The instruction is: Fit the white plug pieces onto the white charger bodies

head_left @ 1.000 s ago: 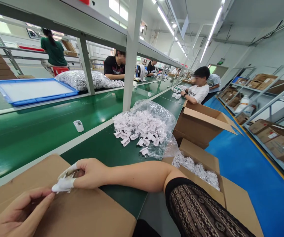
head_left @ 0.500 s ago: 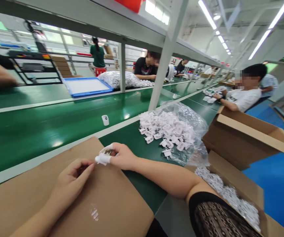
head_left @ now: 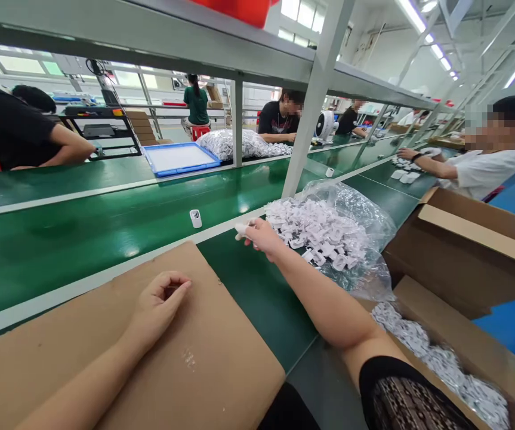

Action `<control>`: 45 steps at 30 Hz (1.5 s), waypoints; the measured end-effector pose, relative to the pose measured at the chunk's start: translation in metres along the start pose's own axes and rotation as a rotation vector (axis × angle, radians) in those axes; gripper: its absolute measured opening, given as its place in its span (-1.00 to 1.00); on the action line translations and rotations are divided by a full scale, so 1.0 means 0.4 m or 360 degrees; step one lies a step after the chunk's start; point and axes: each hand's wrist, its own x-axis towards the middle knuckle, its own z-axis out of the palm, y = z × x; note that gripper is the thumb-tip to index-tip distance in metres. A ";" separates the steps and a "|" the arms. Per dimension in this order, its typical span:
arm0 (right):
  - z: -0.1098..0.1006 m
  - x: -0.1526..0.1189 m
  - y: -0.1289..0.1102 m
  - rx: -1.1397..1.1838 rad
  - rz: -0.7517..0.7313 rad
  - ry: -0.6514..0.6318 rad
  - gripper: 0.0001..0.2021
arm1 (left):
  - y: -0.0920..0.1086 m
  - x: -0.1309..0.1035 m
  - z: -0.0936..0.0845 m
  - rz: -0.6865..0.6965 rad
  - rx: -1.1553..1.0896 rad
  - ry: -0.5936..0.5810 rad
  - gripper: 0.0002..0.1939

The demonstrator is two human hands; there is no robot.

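Observation:
Resting over the brown cardboard sheet (head_left: pixel 118 322), my left hand (head_left: pixel 161 301) has its fingers curled and the thumb tip against the index finger. Nothing shows in that pinch. My right hand (head_left: pixel 261 237) is stretched forward above the green table, just left of a heap of small white plastic parts (head_left: pixel 324 230) on a clear plastic bag (head_left: pixel 373 239). White finger covers are on its thumb and index finger, which are drawn together. Whether a small white part is between them I cannot make out.
A white plastic piece (head_left: pixel 195 218) lies on the green conveyor belt (head_left: pixel 82 230). To the right stand an open carton (head_left: pixel 463 251) and a lower box with bagged white parts (head_left: pixel 440 358). A metal post (head_left: pixel 311 107) rises behind the heap. Co-workers sit along the line.
My right hand has moved away from my left hand, forward and right toward the heap of white parts. The left hand stays over the cardboard. The view has shifted slightly.

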 end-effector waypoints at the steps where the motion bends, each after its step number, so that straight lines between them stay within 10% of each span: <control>1: -0.029 0.004 -0.001 -0.0252 -0.0078 0.0131 -0.77 | -0.001 0.000 -0.001 0.0009 -0.0002 -0.0012 -0.62; 5: -0.129 -0.009 0.015 -0.1422 -0.0222 0.0645 -0.81 | -0.017 0.004 -0.004 0.0084 -0.0024 -0.0036 -0.63; 8: -0.147 -0.034 0.060 -0.1850 -0.0212 0.0663 -0.73 | -0.029 0.006 -0.003 0.0145 -0.0026 -0.0053 -0.66; 15: -0.066 -0.053 0.147 -0.2053 -0.0479 0.0490 -0.59 | -0.022 0.006 -0.003 0.0225 0.0007 -0.0065 -0.67; 26: -0.057 -0.073 0.081 -0.2238 -0.1022 0.0157 -0.80 | -0.032 0.022 -0.014 0.0086 0.0143 -0.0121 -0.54; 33: 0.040 -0.104 -0.027 -0.1469 -0.0895 0.0202 -0.70 | -0.038 0.025 -0.012 0.0081 -0.0105 -0.0037 -0.36; 38: 0.162 -0.111 -0.031 -0.0327 -0.0260 -0.0484 -0.73 | -0.055 0.030 -0.003 0.0335 -0.0281 0.0069 -0.36; 45: 0.198 -0.083 0.049 0.0217 -0.0038 -0.0831 -0.73 | -0.043 0.036 -0.004 0.0123 -0.0174 0.0085 -0.41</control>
